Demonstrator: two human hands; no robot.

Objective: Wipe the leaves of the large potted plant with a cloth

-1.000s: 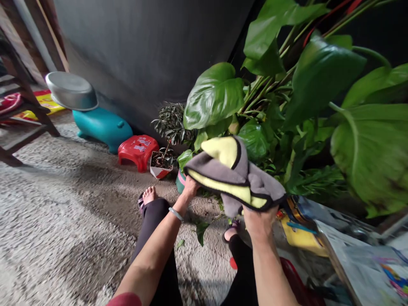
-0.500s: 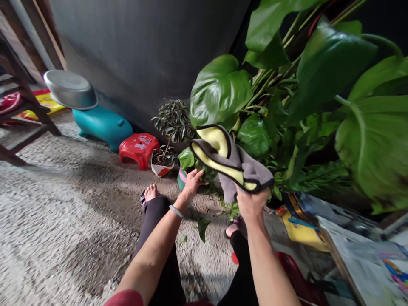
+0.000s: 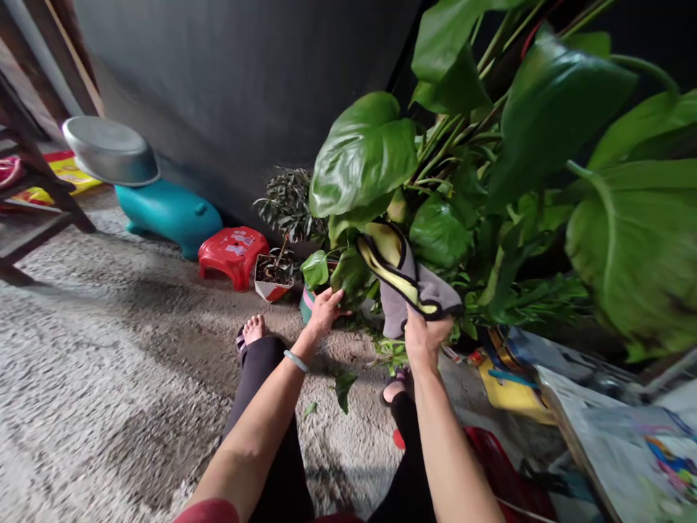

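Note:
My right hand grips a grey and yellow cloth with black edging, its folds spreading up among the lower leaves of a large green plant. To the left, my left hand is closed with thumb and fingertips at the edge of a small green leaf. Behind that hand stands a green pot with a pink band, partly hidden by the hand and leaves. The far side of the cloth and my right fingertips are out of sight.
A red stool, a small potted plant and a teal animal-shaped seat bearing a metal basin line the dark wall. Fallen leaves lie on rough concrete. A cluttered table stands at right.
The cloth in my right hand has moved down and inward against the foliage, its upper fold lower and further right. My left hand stays at the leaf. The view has shifted slightly.

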